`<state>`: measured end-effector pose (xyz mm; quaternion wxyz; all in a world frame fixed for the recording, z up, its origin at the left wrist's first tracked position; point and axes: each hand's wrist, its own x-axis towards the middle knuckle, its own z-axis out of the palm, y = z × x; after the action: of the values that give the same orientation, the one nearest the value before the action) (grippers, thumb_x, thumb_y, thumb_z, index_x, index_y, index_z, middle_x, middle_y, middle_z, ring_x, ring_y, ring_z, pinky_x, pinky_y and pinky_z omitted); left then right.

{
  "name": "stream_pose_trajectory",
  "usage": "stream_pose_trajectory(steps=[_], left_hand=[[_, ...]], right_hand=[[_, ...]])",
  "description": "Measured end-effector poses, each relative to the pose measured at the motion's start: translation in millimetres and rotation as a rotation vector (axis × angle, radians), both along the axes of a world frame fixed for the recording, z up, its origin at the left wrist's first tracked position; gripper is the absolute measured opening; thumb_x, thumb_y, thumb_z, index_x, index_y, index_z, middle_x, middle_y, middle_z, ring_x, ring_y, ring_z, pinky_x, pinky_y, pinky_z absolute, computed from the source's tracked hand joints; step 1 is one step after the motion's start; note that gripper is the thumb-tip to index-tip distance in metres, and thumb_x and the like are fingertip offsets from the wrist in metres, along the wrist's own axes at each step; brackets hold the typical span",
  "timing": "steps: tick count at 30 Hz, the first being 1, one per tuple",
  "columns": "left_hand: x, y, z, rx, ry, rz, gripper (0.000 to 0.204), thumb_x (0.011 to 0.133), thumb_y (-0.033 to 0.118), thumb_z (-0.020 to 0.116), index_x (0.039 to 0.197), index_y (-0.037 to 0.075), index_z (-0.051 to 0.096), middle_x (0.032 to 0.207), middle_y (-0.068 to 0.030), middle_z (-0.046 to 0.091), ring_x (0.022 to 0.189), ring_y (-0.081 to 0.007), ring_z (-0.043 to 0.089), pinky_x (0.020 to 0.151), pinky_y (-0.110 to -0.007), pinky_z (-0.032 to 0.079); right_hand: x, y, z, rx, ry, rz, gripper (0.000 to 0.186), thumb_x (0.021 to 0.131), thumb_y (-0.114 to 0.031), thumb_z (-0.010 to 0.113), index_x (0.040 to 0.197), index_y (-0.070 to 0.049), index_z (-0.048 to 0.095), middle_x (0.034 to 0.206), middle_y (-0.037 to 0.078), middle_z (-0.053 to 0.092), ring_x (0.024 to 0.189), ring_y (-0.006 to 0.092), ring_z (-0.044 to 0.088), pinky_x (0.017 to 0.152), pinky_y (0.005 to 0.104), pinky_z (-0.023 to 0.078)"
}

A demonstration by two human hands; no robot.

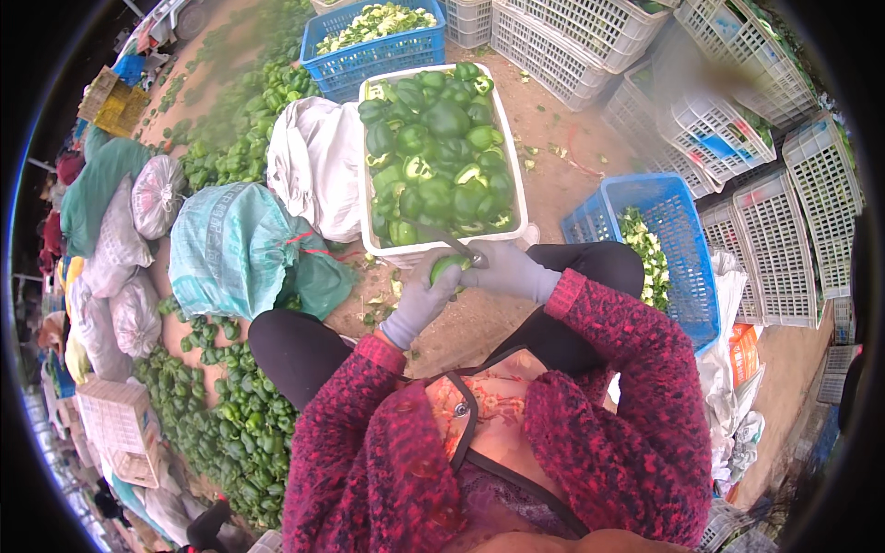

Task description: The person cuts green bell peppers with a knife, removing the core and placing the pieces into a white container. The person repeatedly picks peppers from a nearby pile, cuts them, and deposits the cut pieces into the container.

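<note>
Both of my hands wear grey gloves and meet in front of my lap, at the near edge of a white crate (522, 207). My left hand (419, 297) is closed round a green bell pepper (447, 267). A knife (444, 237) is gripped in my right hand (513, 271), close against that pepper. Its dark blade points up and left over the crate's near rim. Inside the crate lie many green peppers (444, 120), several with pale cut tops showing. My fingers partly hide the held pepper and the knife's handle.
A blue crate (684, 267) of pale green cut pieces stands at my right; another blue crate (373, 69) stands beyond the white one. Loose green peppers (235, 424) cover the floor at left, near stuffed sacks (226, 253). Stacked grey crates (774, 249) line the right.
</note>
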<state>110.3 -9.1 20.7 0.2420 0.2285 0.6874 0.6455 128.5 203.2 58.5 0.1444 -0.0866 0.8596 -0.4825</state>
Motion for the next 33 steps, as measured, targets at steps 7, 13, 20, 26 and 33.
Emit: stream_pose_trajectory(steps=[7,13,20,26,33], left_hand=[[-15.3,77.6,-39.0,-0.067,0.185,0.663,0.048,0.109,0.043,0.049,0.133,0.002,0.051,0.105,-0.0091,0.062,0.085,-0.0129,0.06,0.068,-0.026,0.053],[-53.8,92.4,-27.7,0.221,-0.214,0.539,0.05,0.111,0.047,0.042,0.131,0.003,0.052,0.114,-0.0094,0.059,0.098,-0.0161,0.058,0.076,-0.03,0.054],[-201.2,79.2,4.3,-0.393,0.813,0.633,0.057,0.105,0.049,0.049,0.138,0.003,0.052,0.133,-0.0183,0.058,0.125,-0.0332,0.056,0.106,-0.05,0.046],[-261.8,94.7,-59.4,-0.875,0.848,0.278,0.064,0.103,0.046,0.05,0.152,0.006,0.043,0.155,-0.0179,0.045,0.145,-0.0415,0.037,0.117,-0.063,0.025],[-228.0,14.2,-54.8,-0.037,0.508,0.718,0.048,0.105,0.03,0.053,0.145,0.003,0.052,0.143,-0.0204,0.057,0.132,-0.0382,0.052,0.112,-0.046,0.04]], right_hand=[[-30.0,-8.4,-30.4,0.205,0.078,-0.384,0.04,0.091,-0.04,0.071,0.106,-0.003,0.065,0.094,0.022,0.07,0.088,0.0396,0.07,0.074,0.0479,0.054],[-45.3,9.1,-34.2,-0.423,0.151,-0.718,0.035,0.095,-0.04,0.067,0.105,-0.008,0.061,0.089,0.013,0.064,0.074,0.0274,0.06,0.064,0.0412,0.045],[2.2,111.0,69.4,-1.09,0.385,-0.888,0.023,0.105,-0.036,0.058,0.108,-0.013,0.056,0.079,-0.001,0.051,0.053,0.0063,0.038,0.05,0.0252,0.029],[84.9,194.6,48.8,-0.597,0.362,-1.127,0.022,0.105,-0.032,0.06,0.11,-0.011,0.056,0.081,-0.001,0.054,0.051,0.0049,0.037,0.05,0.0225,0.03],[181.6,328.1,-55.6,0.374,-0.035,-1.175,0.033,0.098,-0.029,0.07,0.121,-0.006,0.064,0.071,-0.003,0.05,0.052,0.0033,0.044,0.044,0.0238,0.033]])
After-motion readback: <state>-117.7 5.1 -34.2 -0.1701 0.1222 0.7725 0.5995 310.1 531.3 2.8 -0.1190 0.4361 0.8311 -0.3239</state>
